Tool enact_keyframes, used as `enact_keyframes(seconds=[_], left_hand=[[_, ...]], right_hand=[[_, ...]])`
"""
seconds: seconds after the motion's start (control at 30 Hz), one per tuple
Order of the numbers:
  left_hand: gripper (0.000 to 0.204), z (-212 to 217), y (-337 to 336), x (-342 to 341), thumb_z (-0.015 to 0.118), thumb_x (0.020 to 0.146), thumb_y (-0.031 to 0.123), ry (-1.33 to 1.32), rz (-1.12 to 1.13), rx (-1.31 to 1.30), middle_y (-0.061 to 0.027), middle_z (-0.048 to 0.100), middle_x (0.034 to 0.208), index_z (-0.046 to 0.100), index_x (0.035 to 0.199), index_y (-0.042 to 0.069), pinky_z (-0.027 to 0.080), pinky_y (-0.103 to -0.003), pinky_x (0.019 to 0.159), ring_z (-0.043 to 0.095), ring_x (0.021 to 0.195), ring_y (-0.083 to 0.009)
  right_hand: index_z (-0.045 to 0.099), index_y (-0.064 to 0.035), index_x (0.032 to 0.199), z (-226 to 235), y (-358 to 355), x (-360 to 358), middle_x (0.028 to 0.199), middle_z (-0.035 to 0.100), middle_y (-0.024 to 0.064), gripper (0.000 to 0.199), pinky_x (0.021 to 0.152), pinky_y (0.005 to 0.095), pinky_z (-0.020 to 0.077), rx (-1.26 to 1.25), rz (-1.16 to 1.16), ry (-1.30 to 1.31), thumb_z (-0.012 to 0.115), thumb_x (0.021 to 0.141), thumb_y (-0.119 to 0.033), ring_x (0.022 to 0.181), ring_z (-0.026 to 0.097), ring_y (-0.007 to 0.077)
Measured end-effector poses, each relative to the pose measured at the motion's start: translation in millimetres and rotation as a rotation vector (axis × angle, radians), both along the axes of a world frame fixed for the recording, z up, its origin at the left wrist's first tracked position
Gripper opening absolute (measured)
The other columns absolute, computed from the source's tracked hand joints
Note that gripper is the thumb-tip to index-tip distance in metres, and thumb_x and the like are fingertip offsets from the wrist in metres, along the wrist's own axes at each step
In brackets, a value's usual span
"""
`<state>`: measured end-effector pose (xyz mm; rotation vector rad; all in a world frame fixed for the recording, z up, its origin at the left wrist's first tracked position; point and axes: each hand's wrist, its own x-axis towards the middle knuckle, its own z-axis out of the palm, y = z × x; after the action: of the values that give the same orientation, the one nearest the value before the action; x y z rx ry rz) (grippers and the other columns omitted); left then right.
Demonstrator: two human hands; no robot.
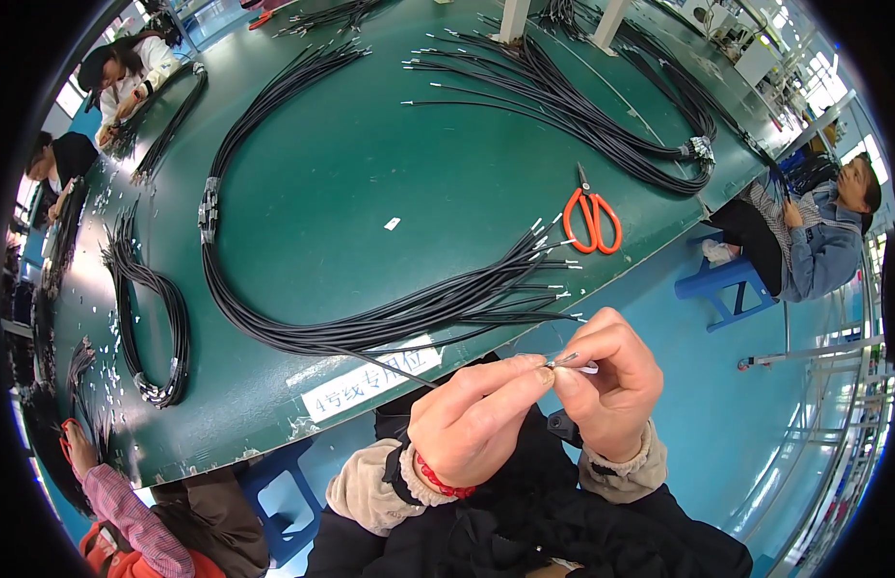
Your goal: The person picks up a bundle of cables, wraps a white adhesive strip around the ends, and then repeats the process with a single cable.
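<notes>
My left hand (472,414) pinches a black cable (401,371) that leads out of a large curved bundle of black cables (322,332). Fingertip to fingertip with it, my right hand (616,380) is closed on the end of that cable. A small white piece (589,368) shows at the right fingertips; whether it is a label or a sleeve is too small to tell. Both hands are just off the table's near edge, above my lap. The bundle's loose ends, with white tips (542,241), fan out beyond my hands.
On the green table (370,183), snips with orange handles (592,226) lie beyond my right hand. More cable bundles (650,159) rest at far right and left (183,328). A white sign (370,380) is stuck near the edge. Several people sit around, one on a blue stool (722,284).
</notes>
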<state>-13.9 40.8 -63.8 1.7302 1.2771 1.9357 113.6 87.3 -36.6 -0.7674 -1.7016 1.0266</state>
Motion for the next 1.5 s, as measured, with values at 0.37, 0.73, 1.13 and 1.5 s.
enact_keyframes(seconds=[0.37, 0.73, 1.13, 1.5], left_hand=[[0.032, 7, -1, -3, 0.067, 0.068, -0.012, 0.208, 0.036, 0.043, -0.0153, 0.063, 0.09, 0.061, 0.095, 0.002, 0.055, -0.025, 0.059, 0.065, 0.071, -0.0214], [0.03, 10, 4, 5, 0.065, 0.068, -0.014, 0.021, 0.006, -0.004, -0.0134, 0.063, 0.087, 0.063, 0.095, -0.001, 0.054, -0.025, 0.058, 0.064, 0.066, -0.0192], [0.013, 24, -4, 0, 0.057, 0.079, -0.012, -0.403, -0.267, -0.347, -0.0096, 0.053, 0.079, 0.057, 0.091, -0.006, 0.047, -0.02, 0.049, 0.059, 0.059, -0.0134], [0.016, 15, 0, -5, 0.062, 0.073, -0.013, 0.025, -0.009, -0.067, -0.0118, 0.056, 0.08, 0.057, 0.086, -0.004, 0.048, -0.022, 0.05, 0.059, 0.058, -0.0153]], right_hand=[[0.058, -0.0011, 0.077, 1, 4, 0, 0.07, 0.054, 0.0049, 0.013, 0.043, 0.019, 0.0309, 0.09, -0.032, 0.047, 0.07, 0.07, -0.001, 0.055, 0.044, 0.0073], [0.055, -0.001, 0.079, 4, 2, 4, 0.075, 0.051, 0.0052, 0.013, 0.054, 0.0202, 0.0338, 0.018, -0.011, 0.016, 0.066, 0.074, -0.005, 0.063, 0.044, 0.009], [0.064, -0.0031, 0.085, -2, 7, 2, 0.076, 0.054, 0.0047, 0.014, 0.046, 0.0209, 0.0382, 0.271, -0.061, -0.039, 0.071, 0.073, -0.005, 0.057, 0.049, 0.0102], [0.066, -0.0036, 0.086, -1, 1, -1, 0.076, 0.053, 0.0045, 0.014, 0.049, 0.0221, 0.0391, 0.151, -0.04, -0.049, 0.07, 0.073, -0.005, 0.06, 0.05, 0.0118]])
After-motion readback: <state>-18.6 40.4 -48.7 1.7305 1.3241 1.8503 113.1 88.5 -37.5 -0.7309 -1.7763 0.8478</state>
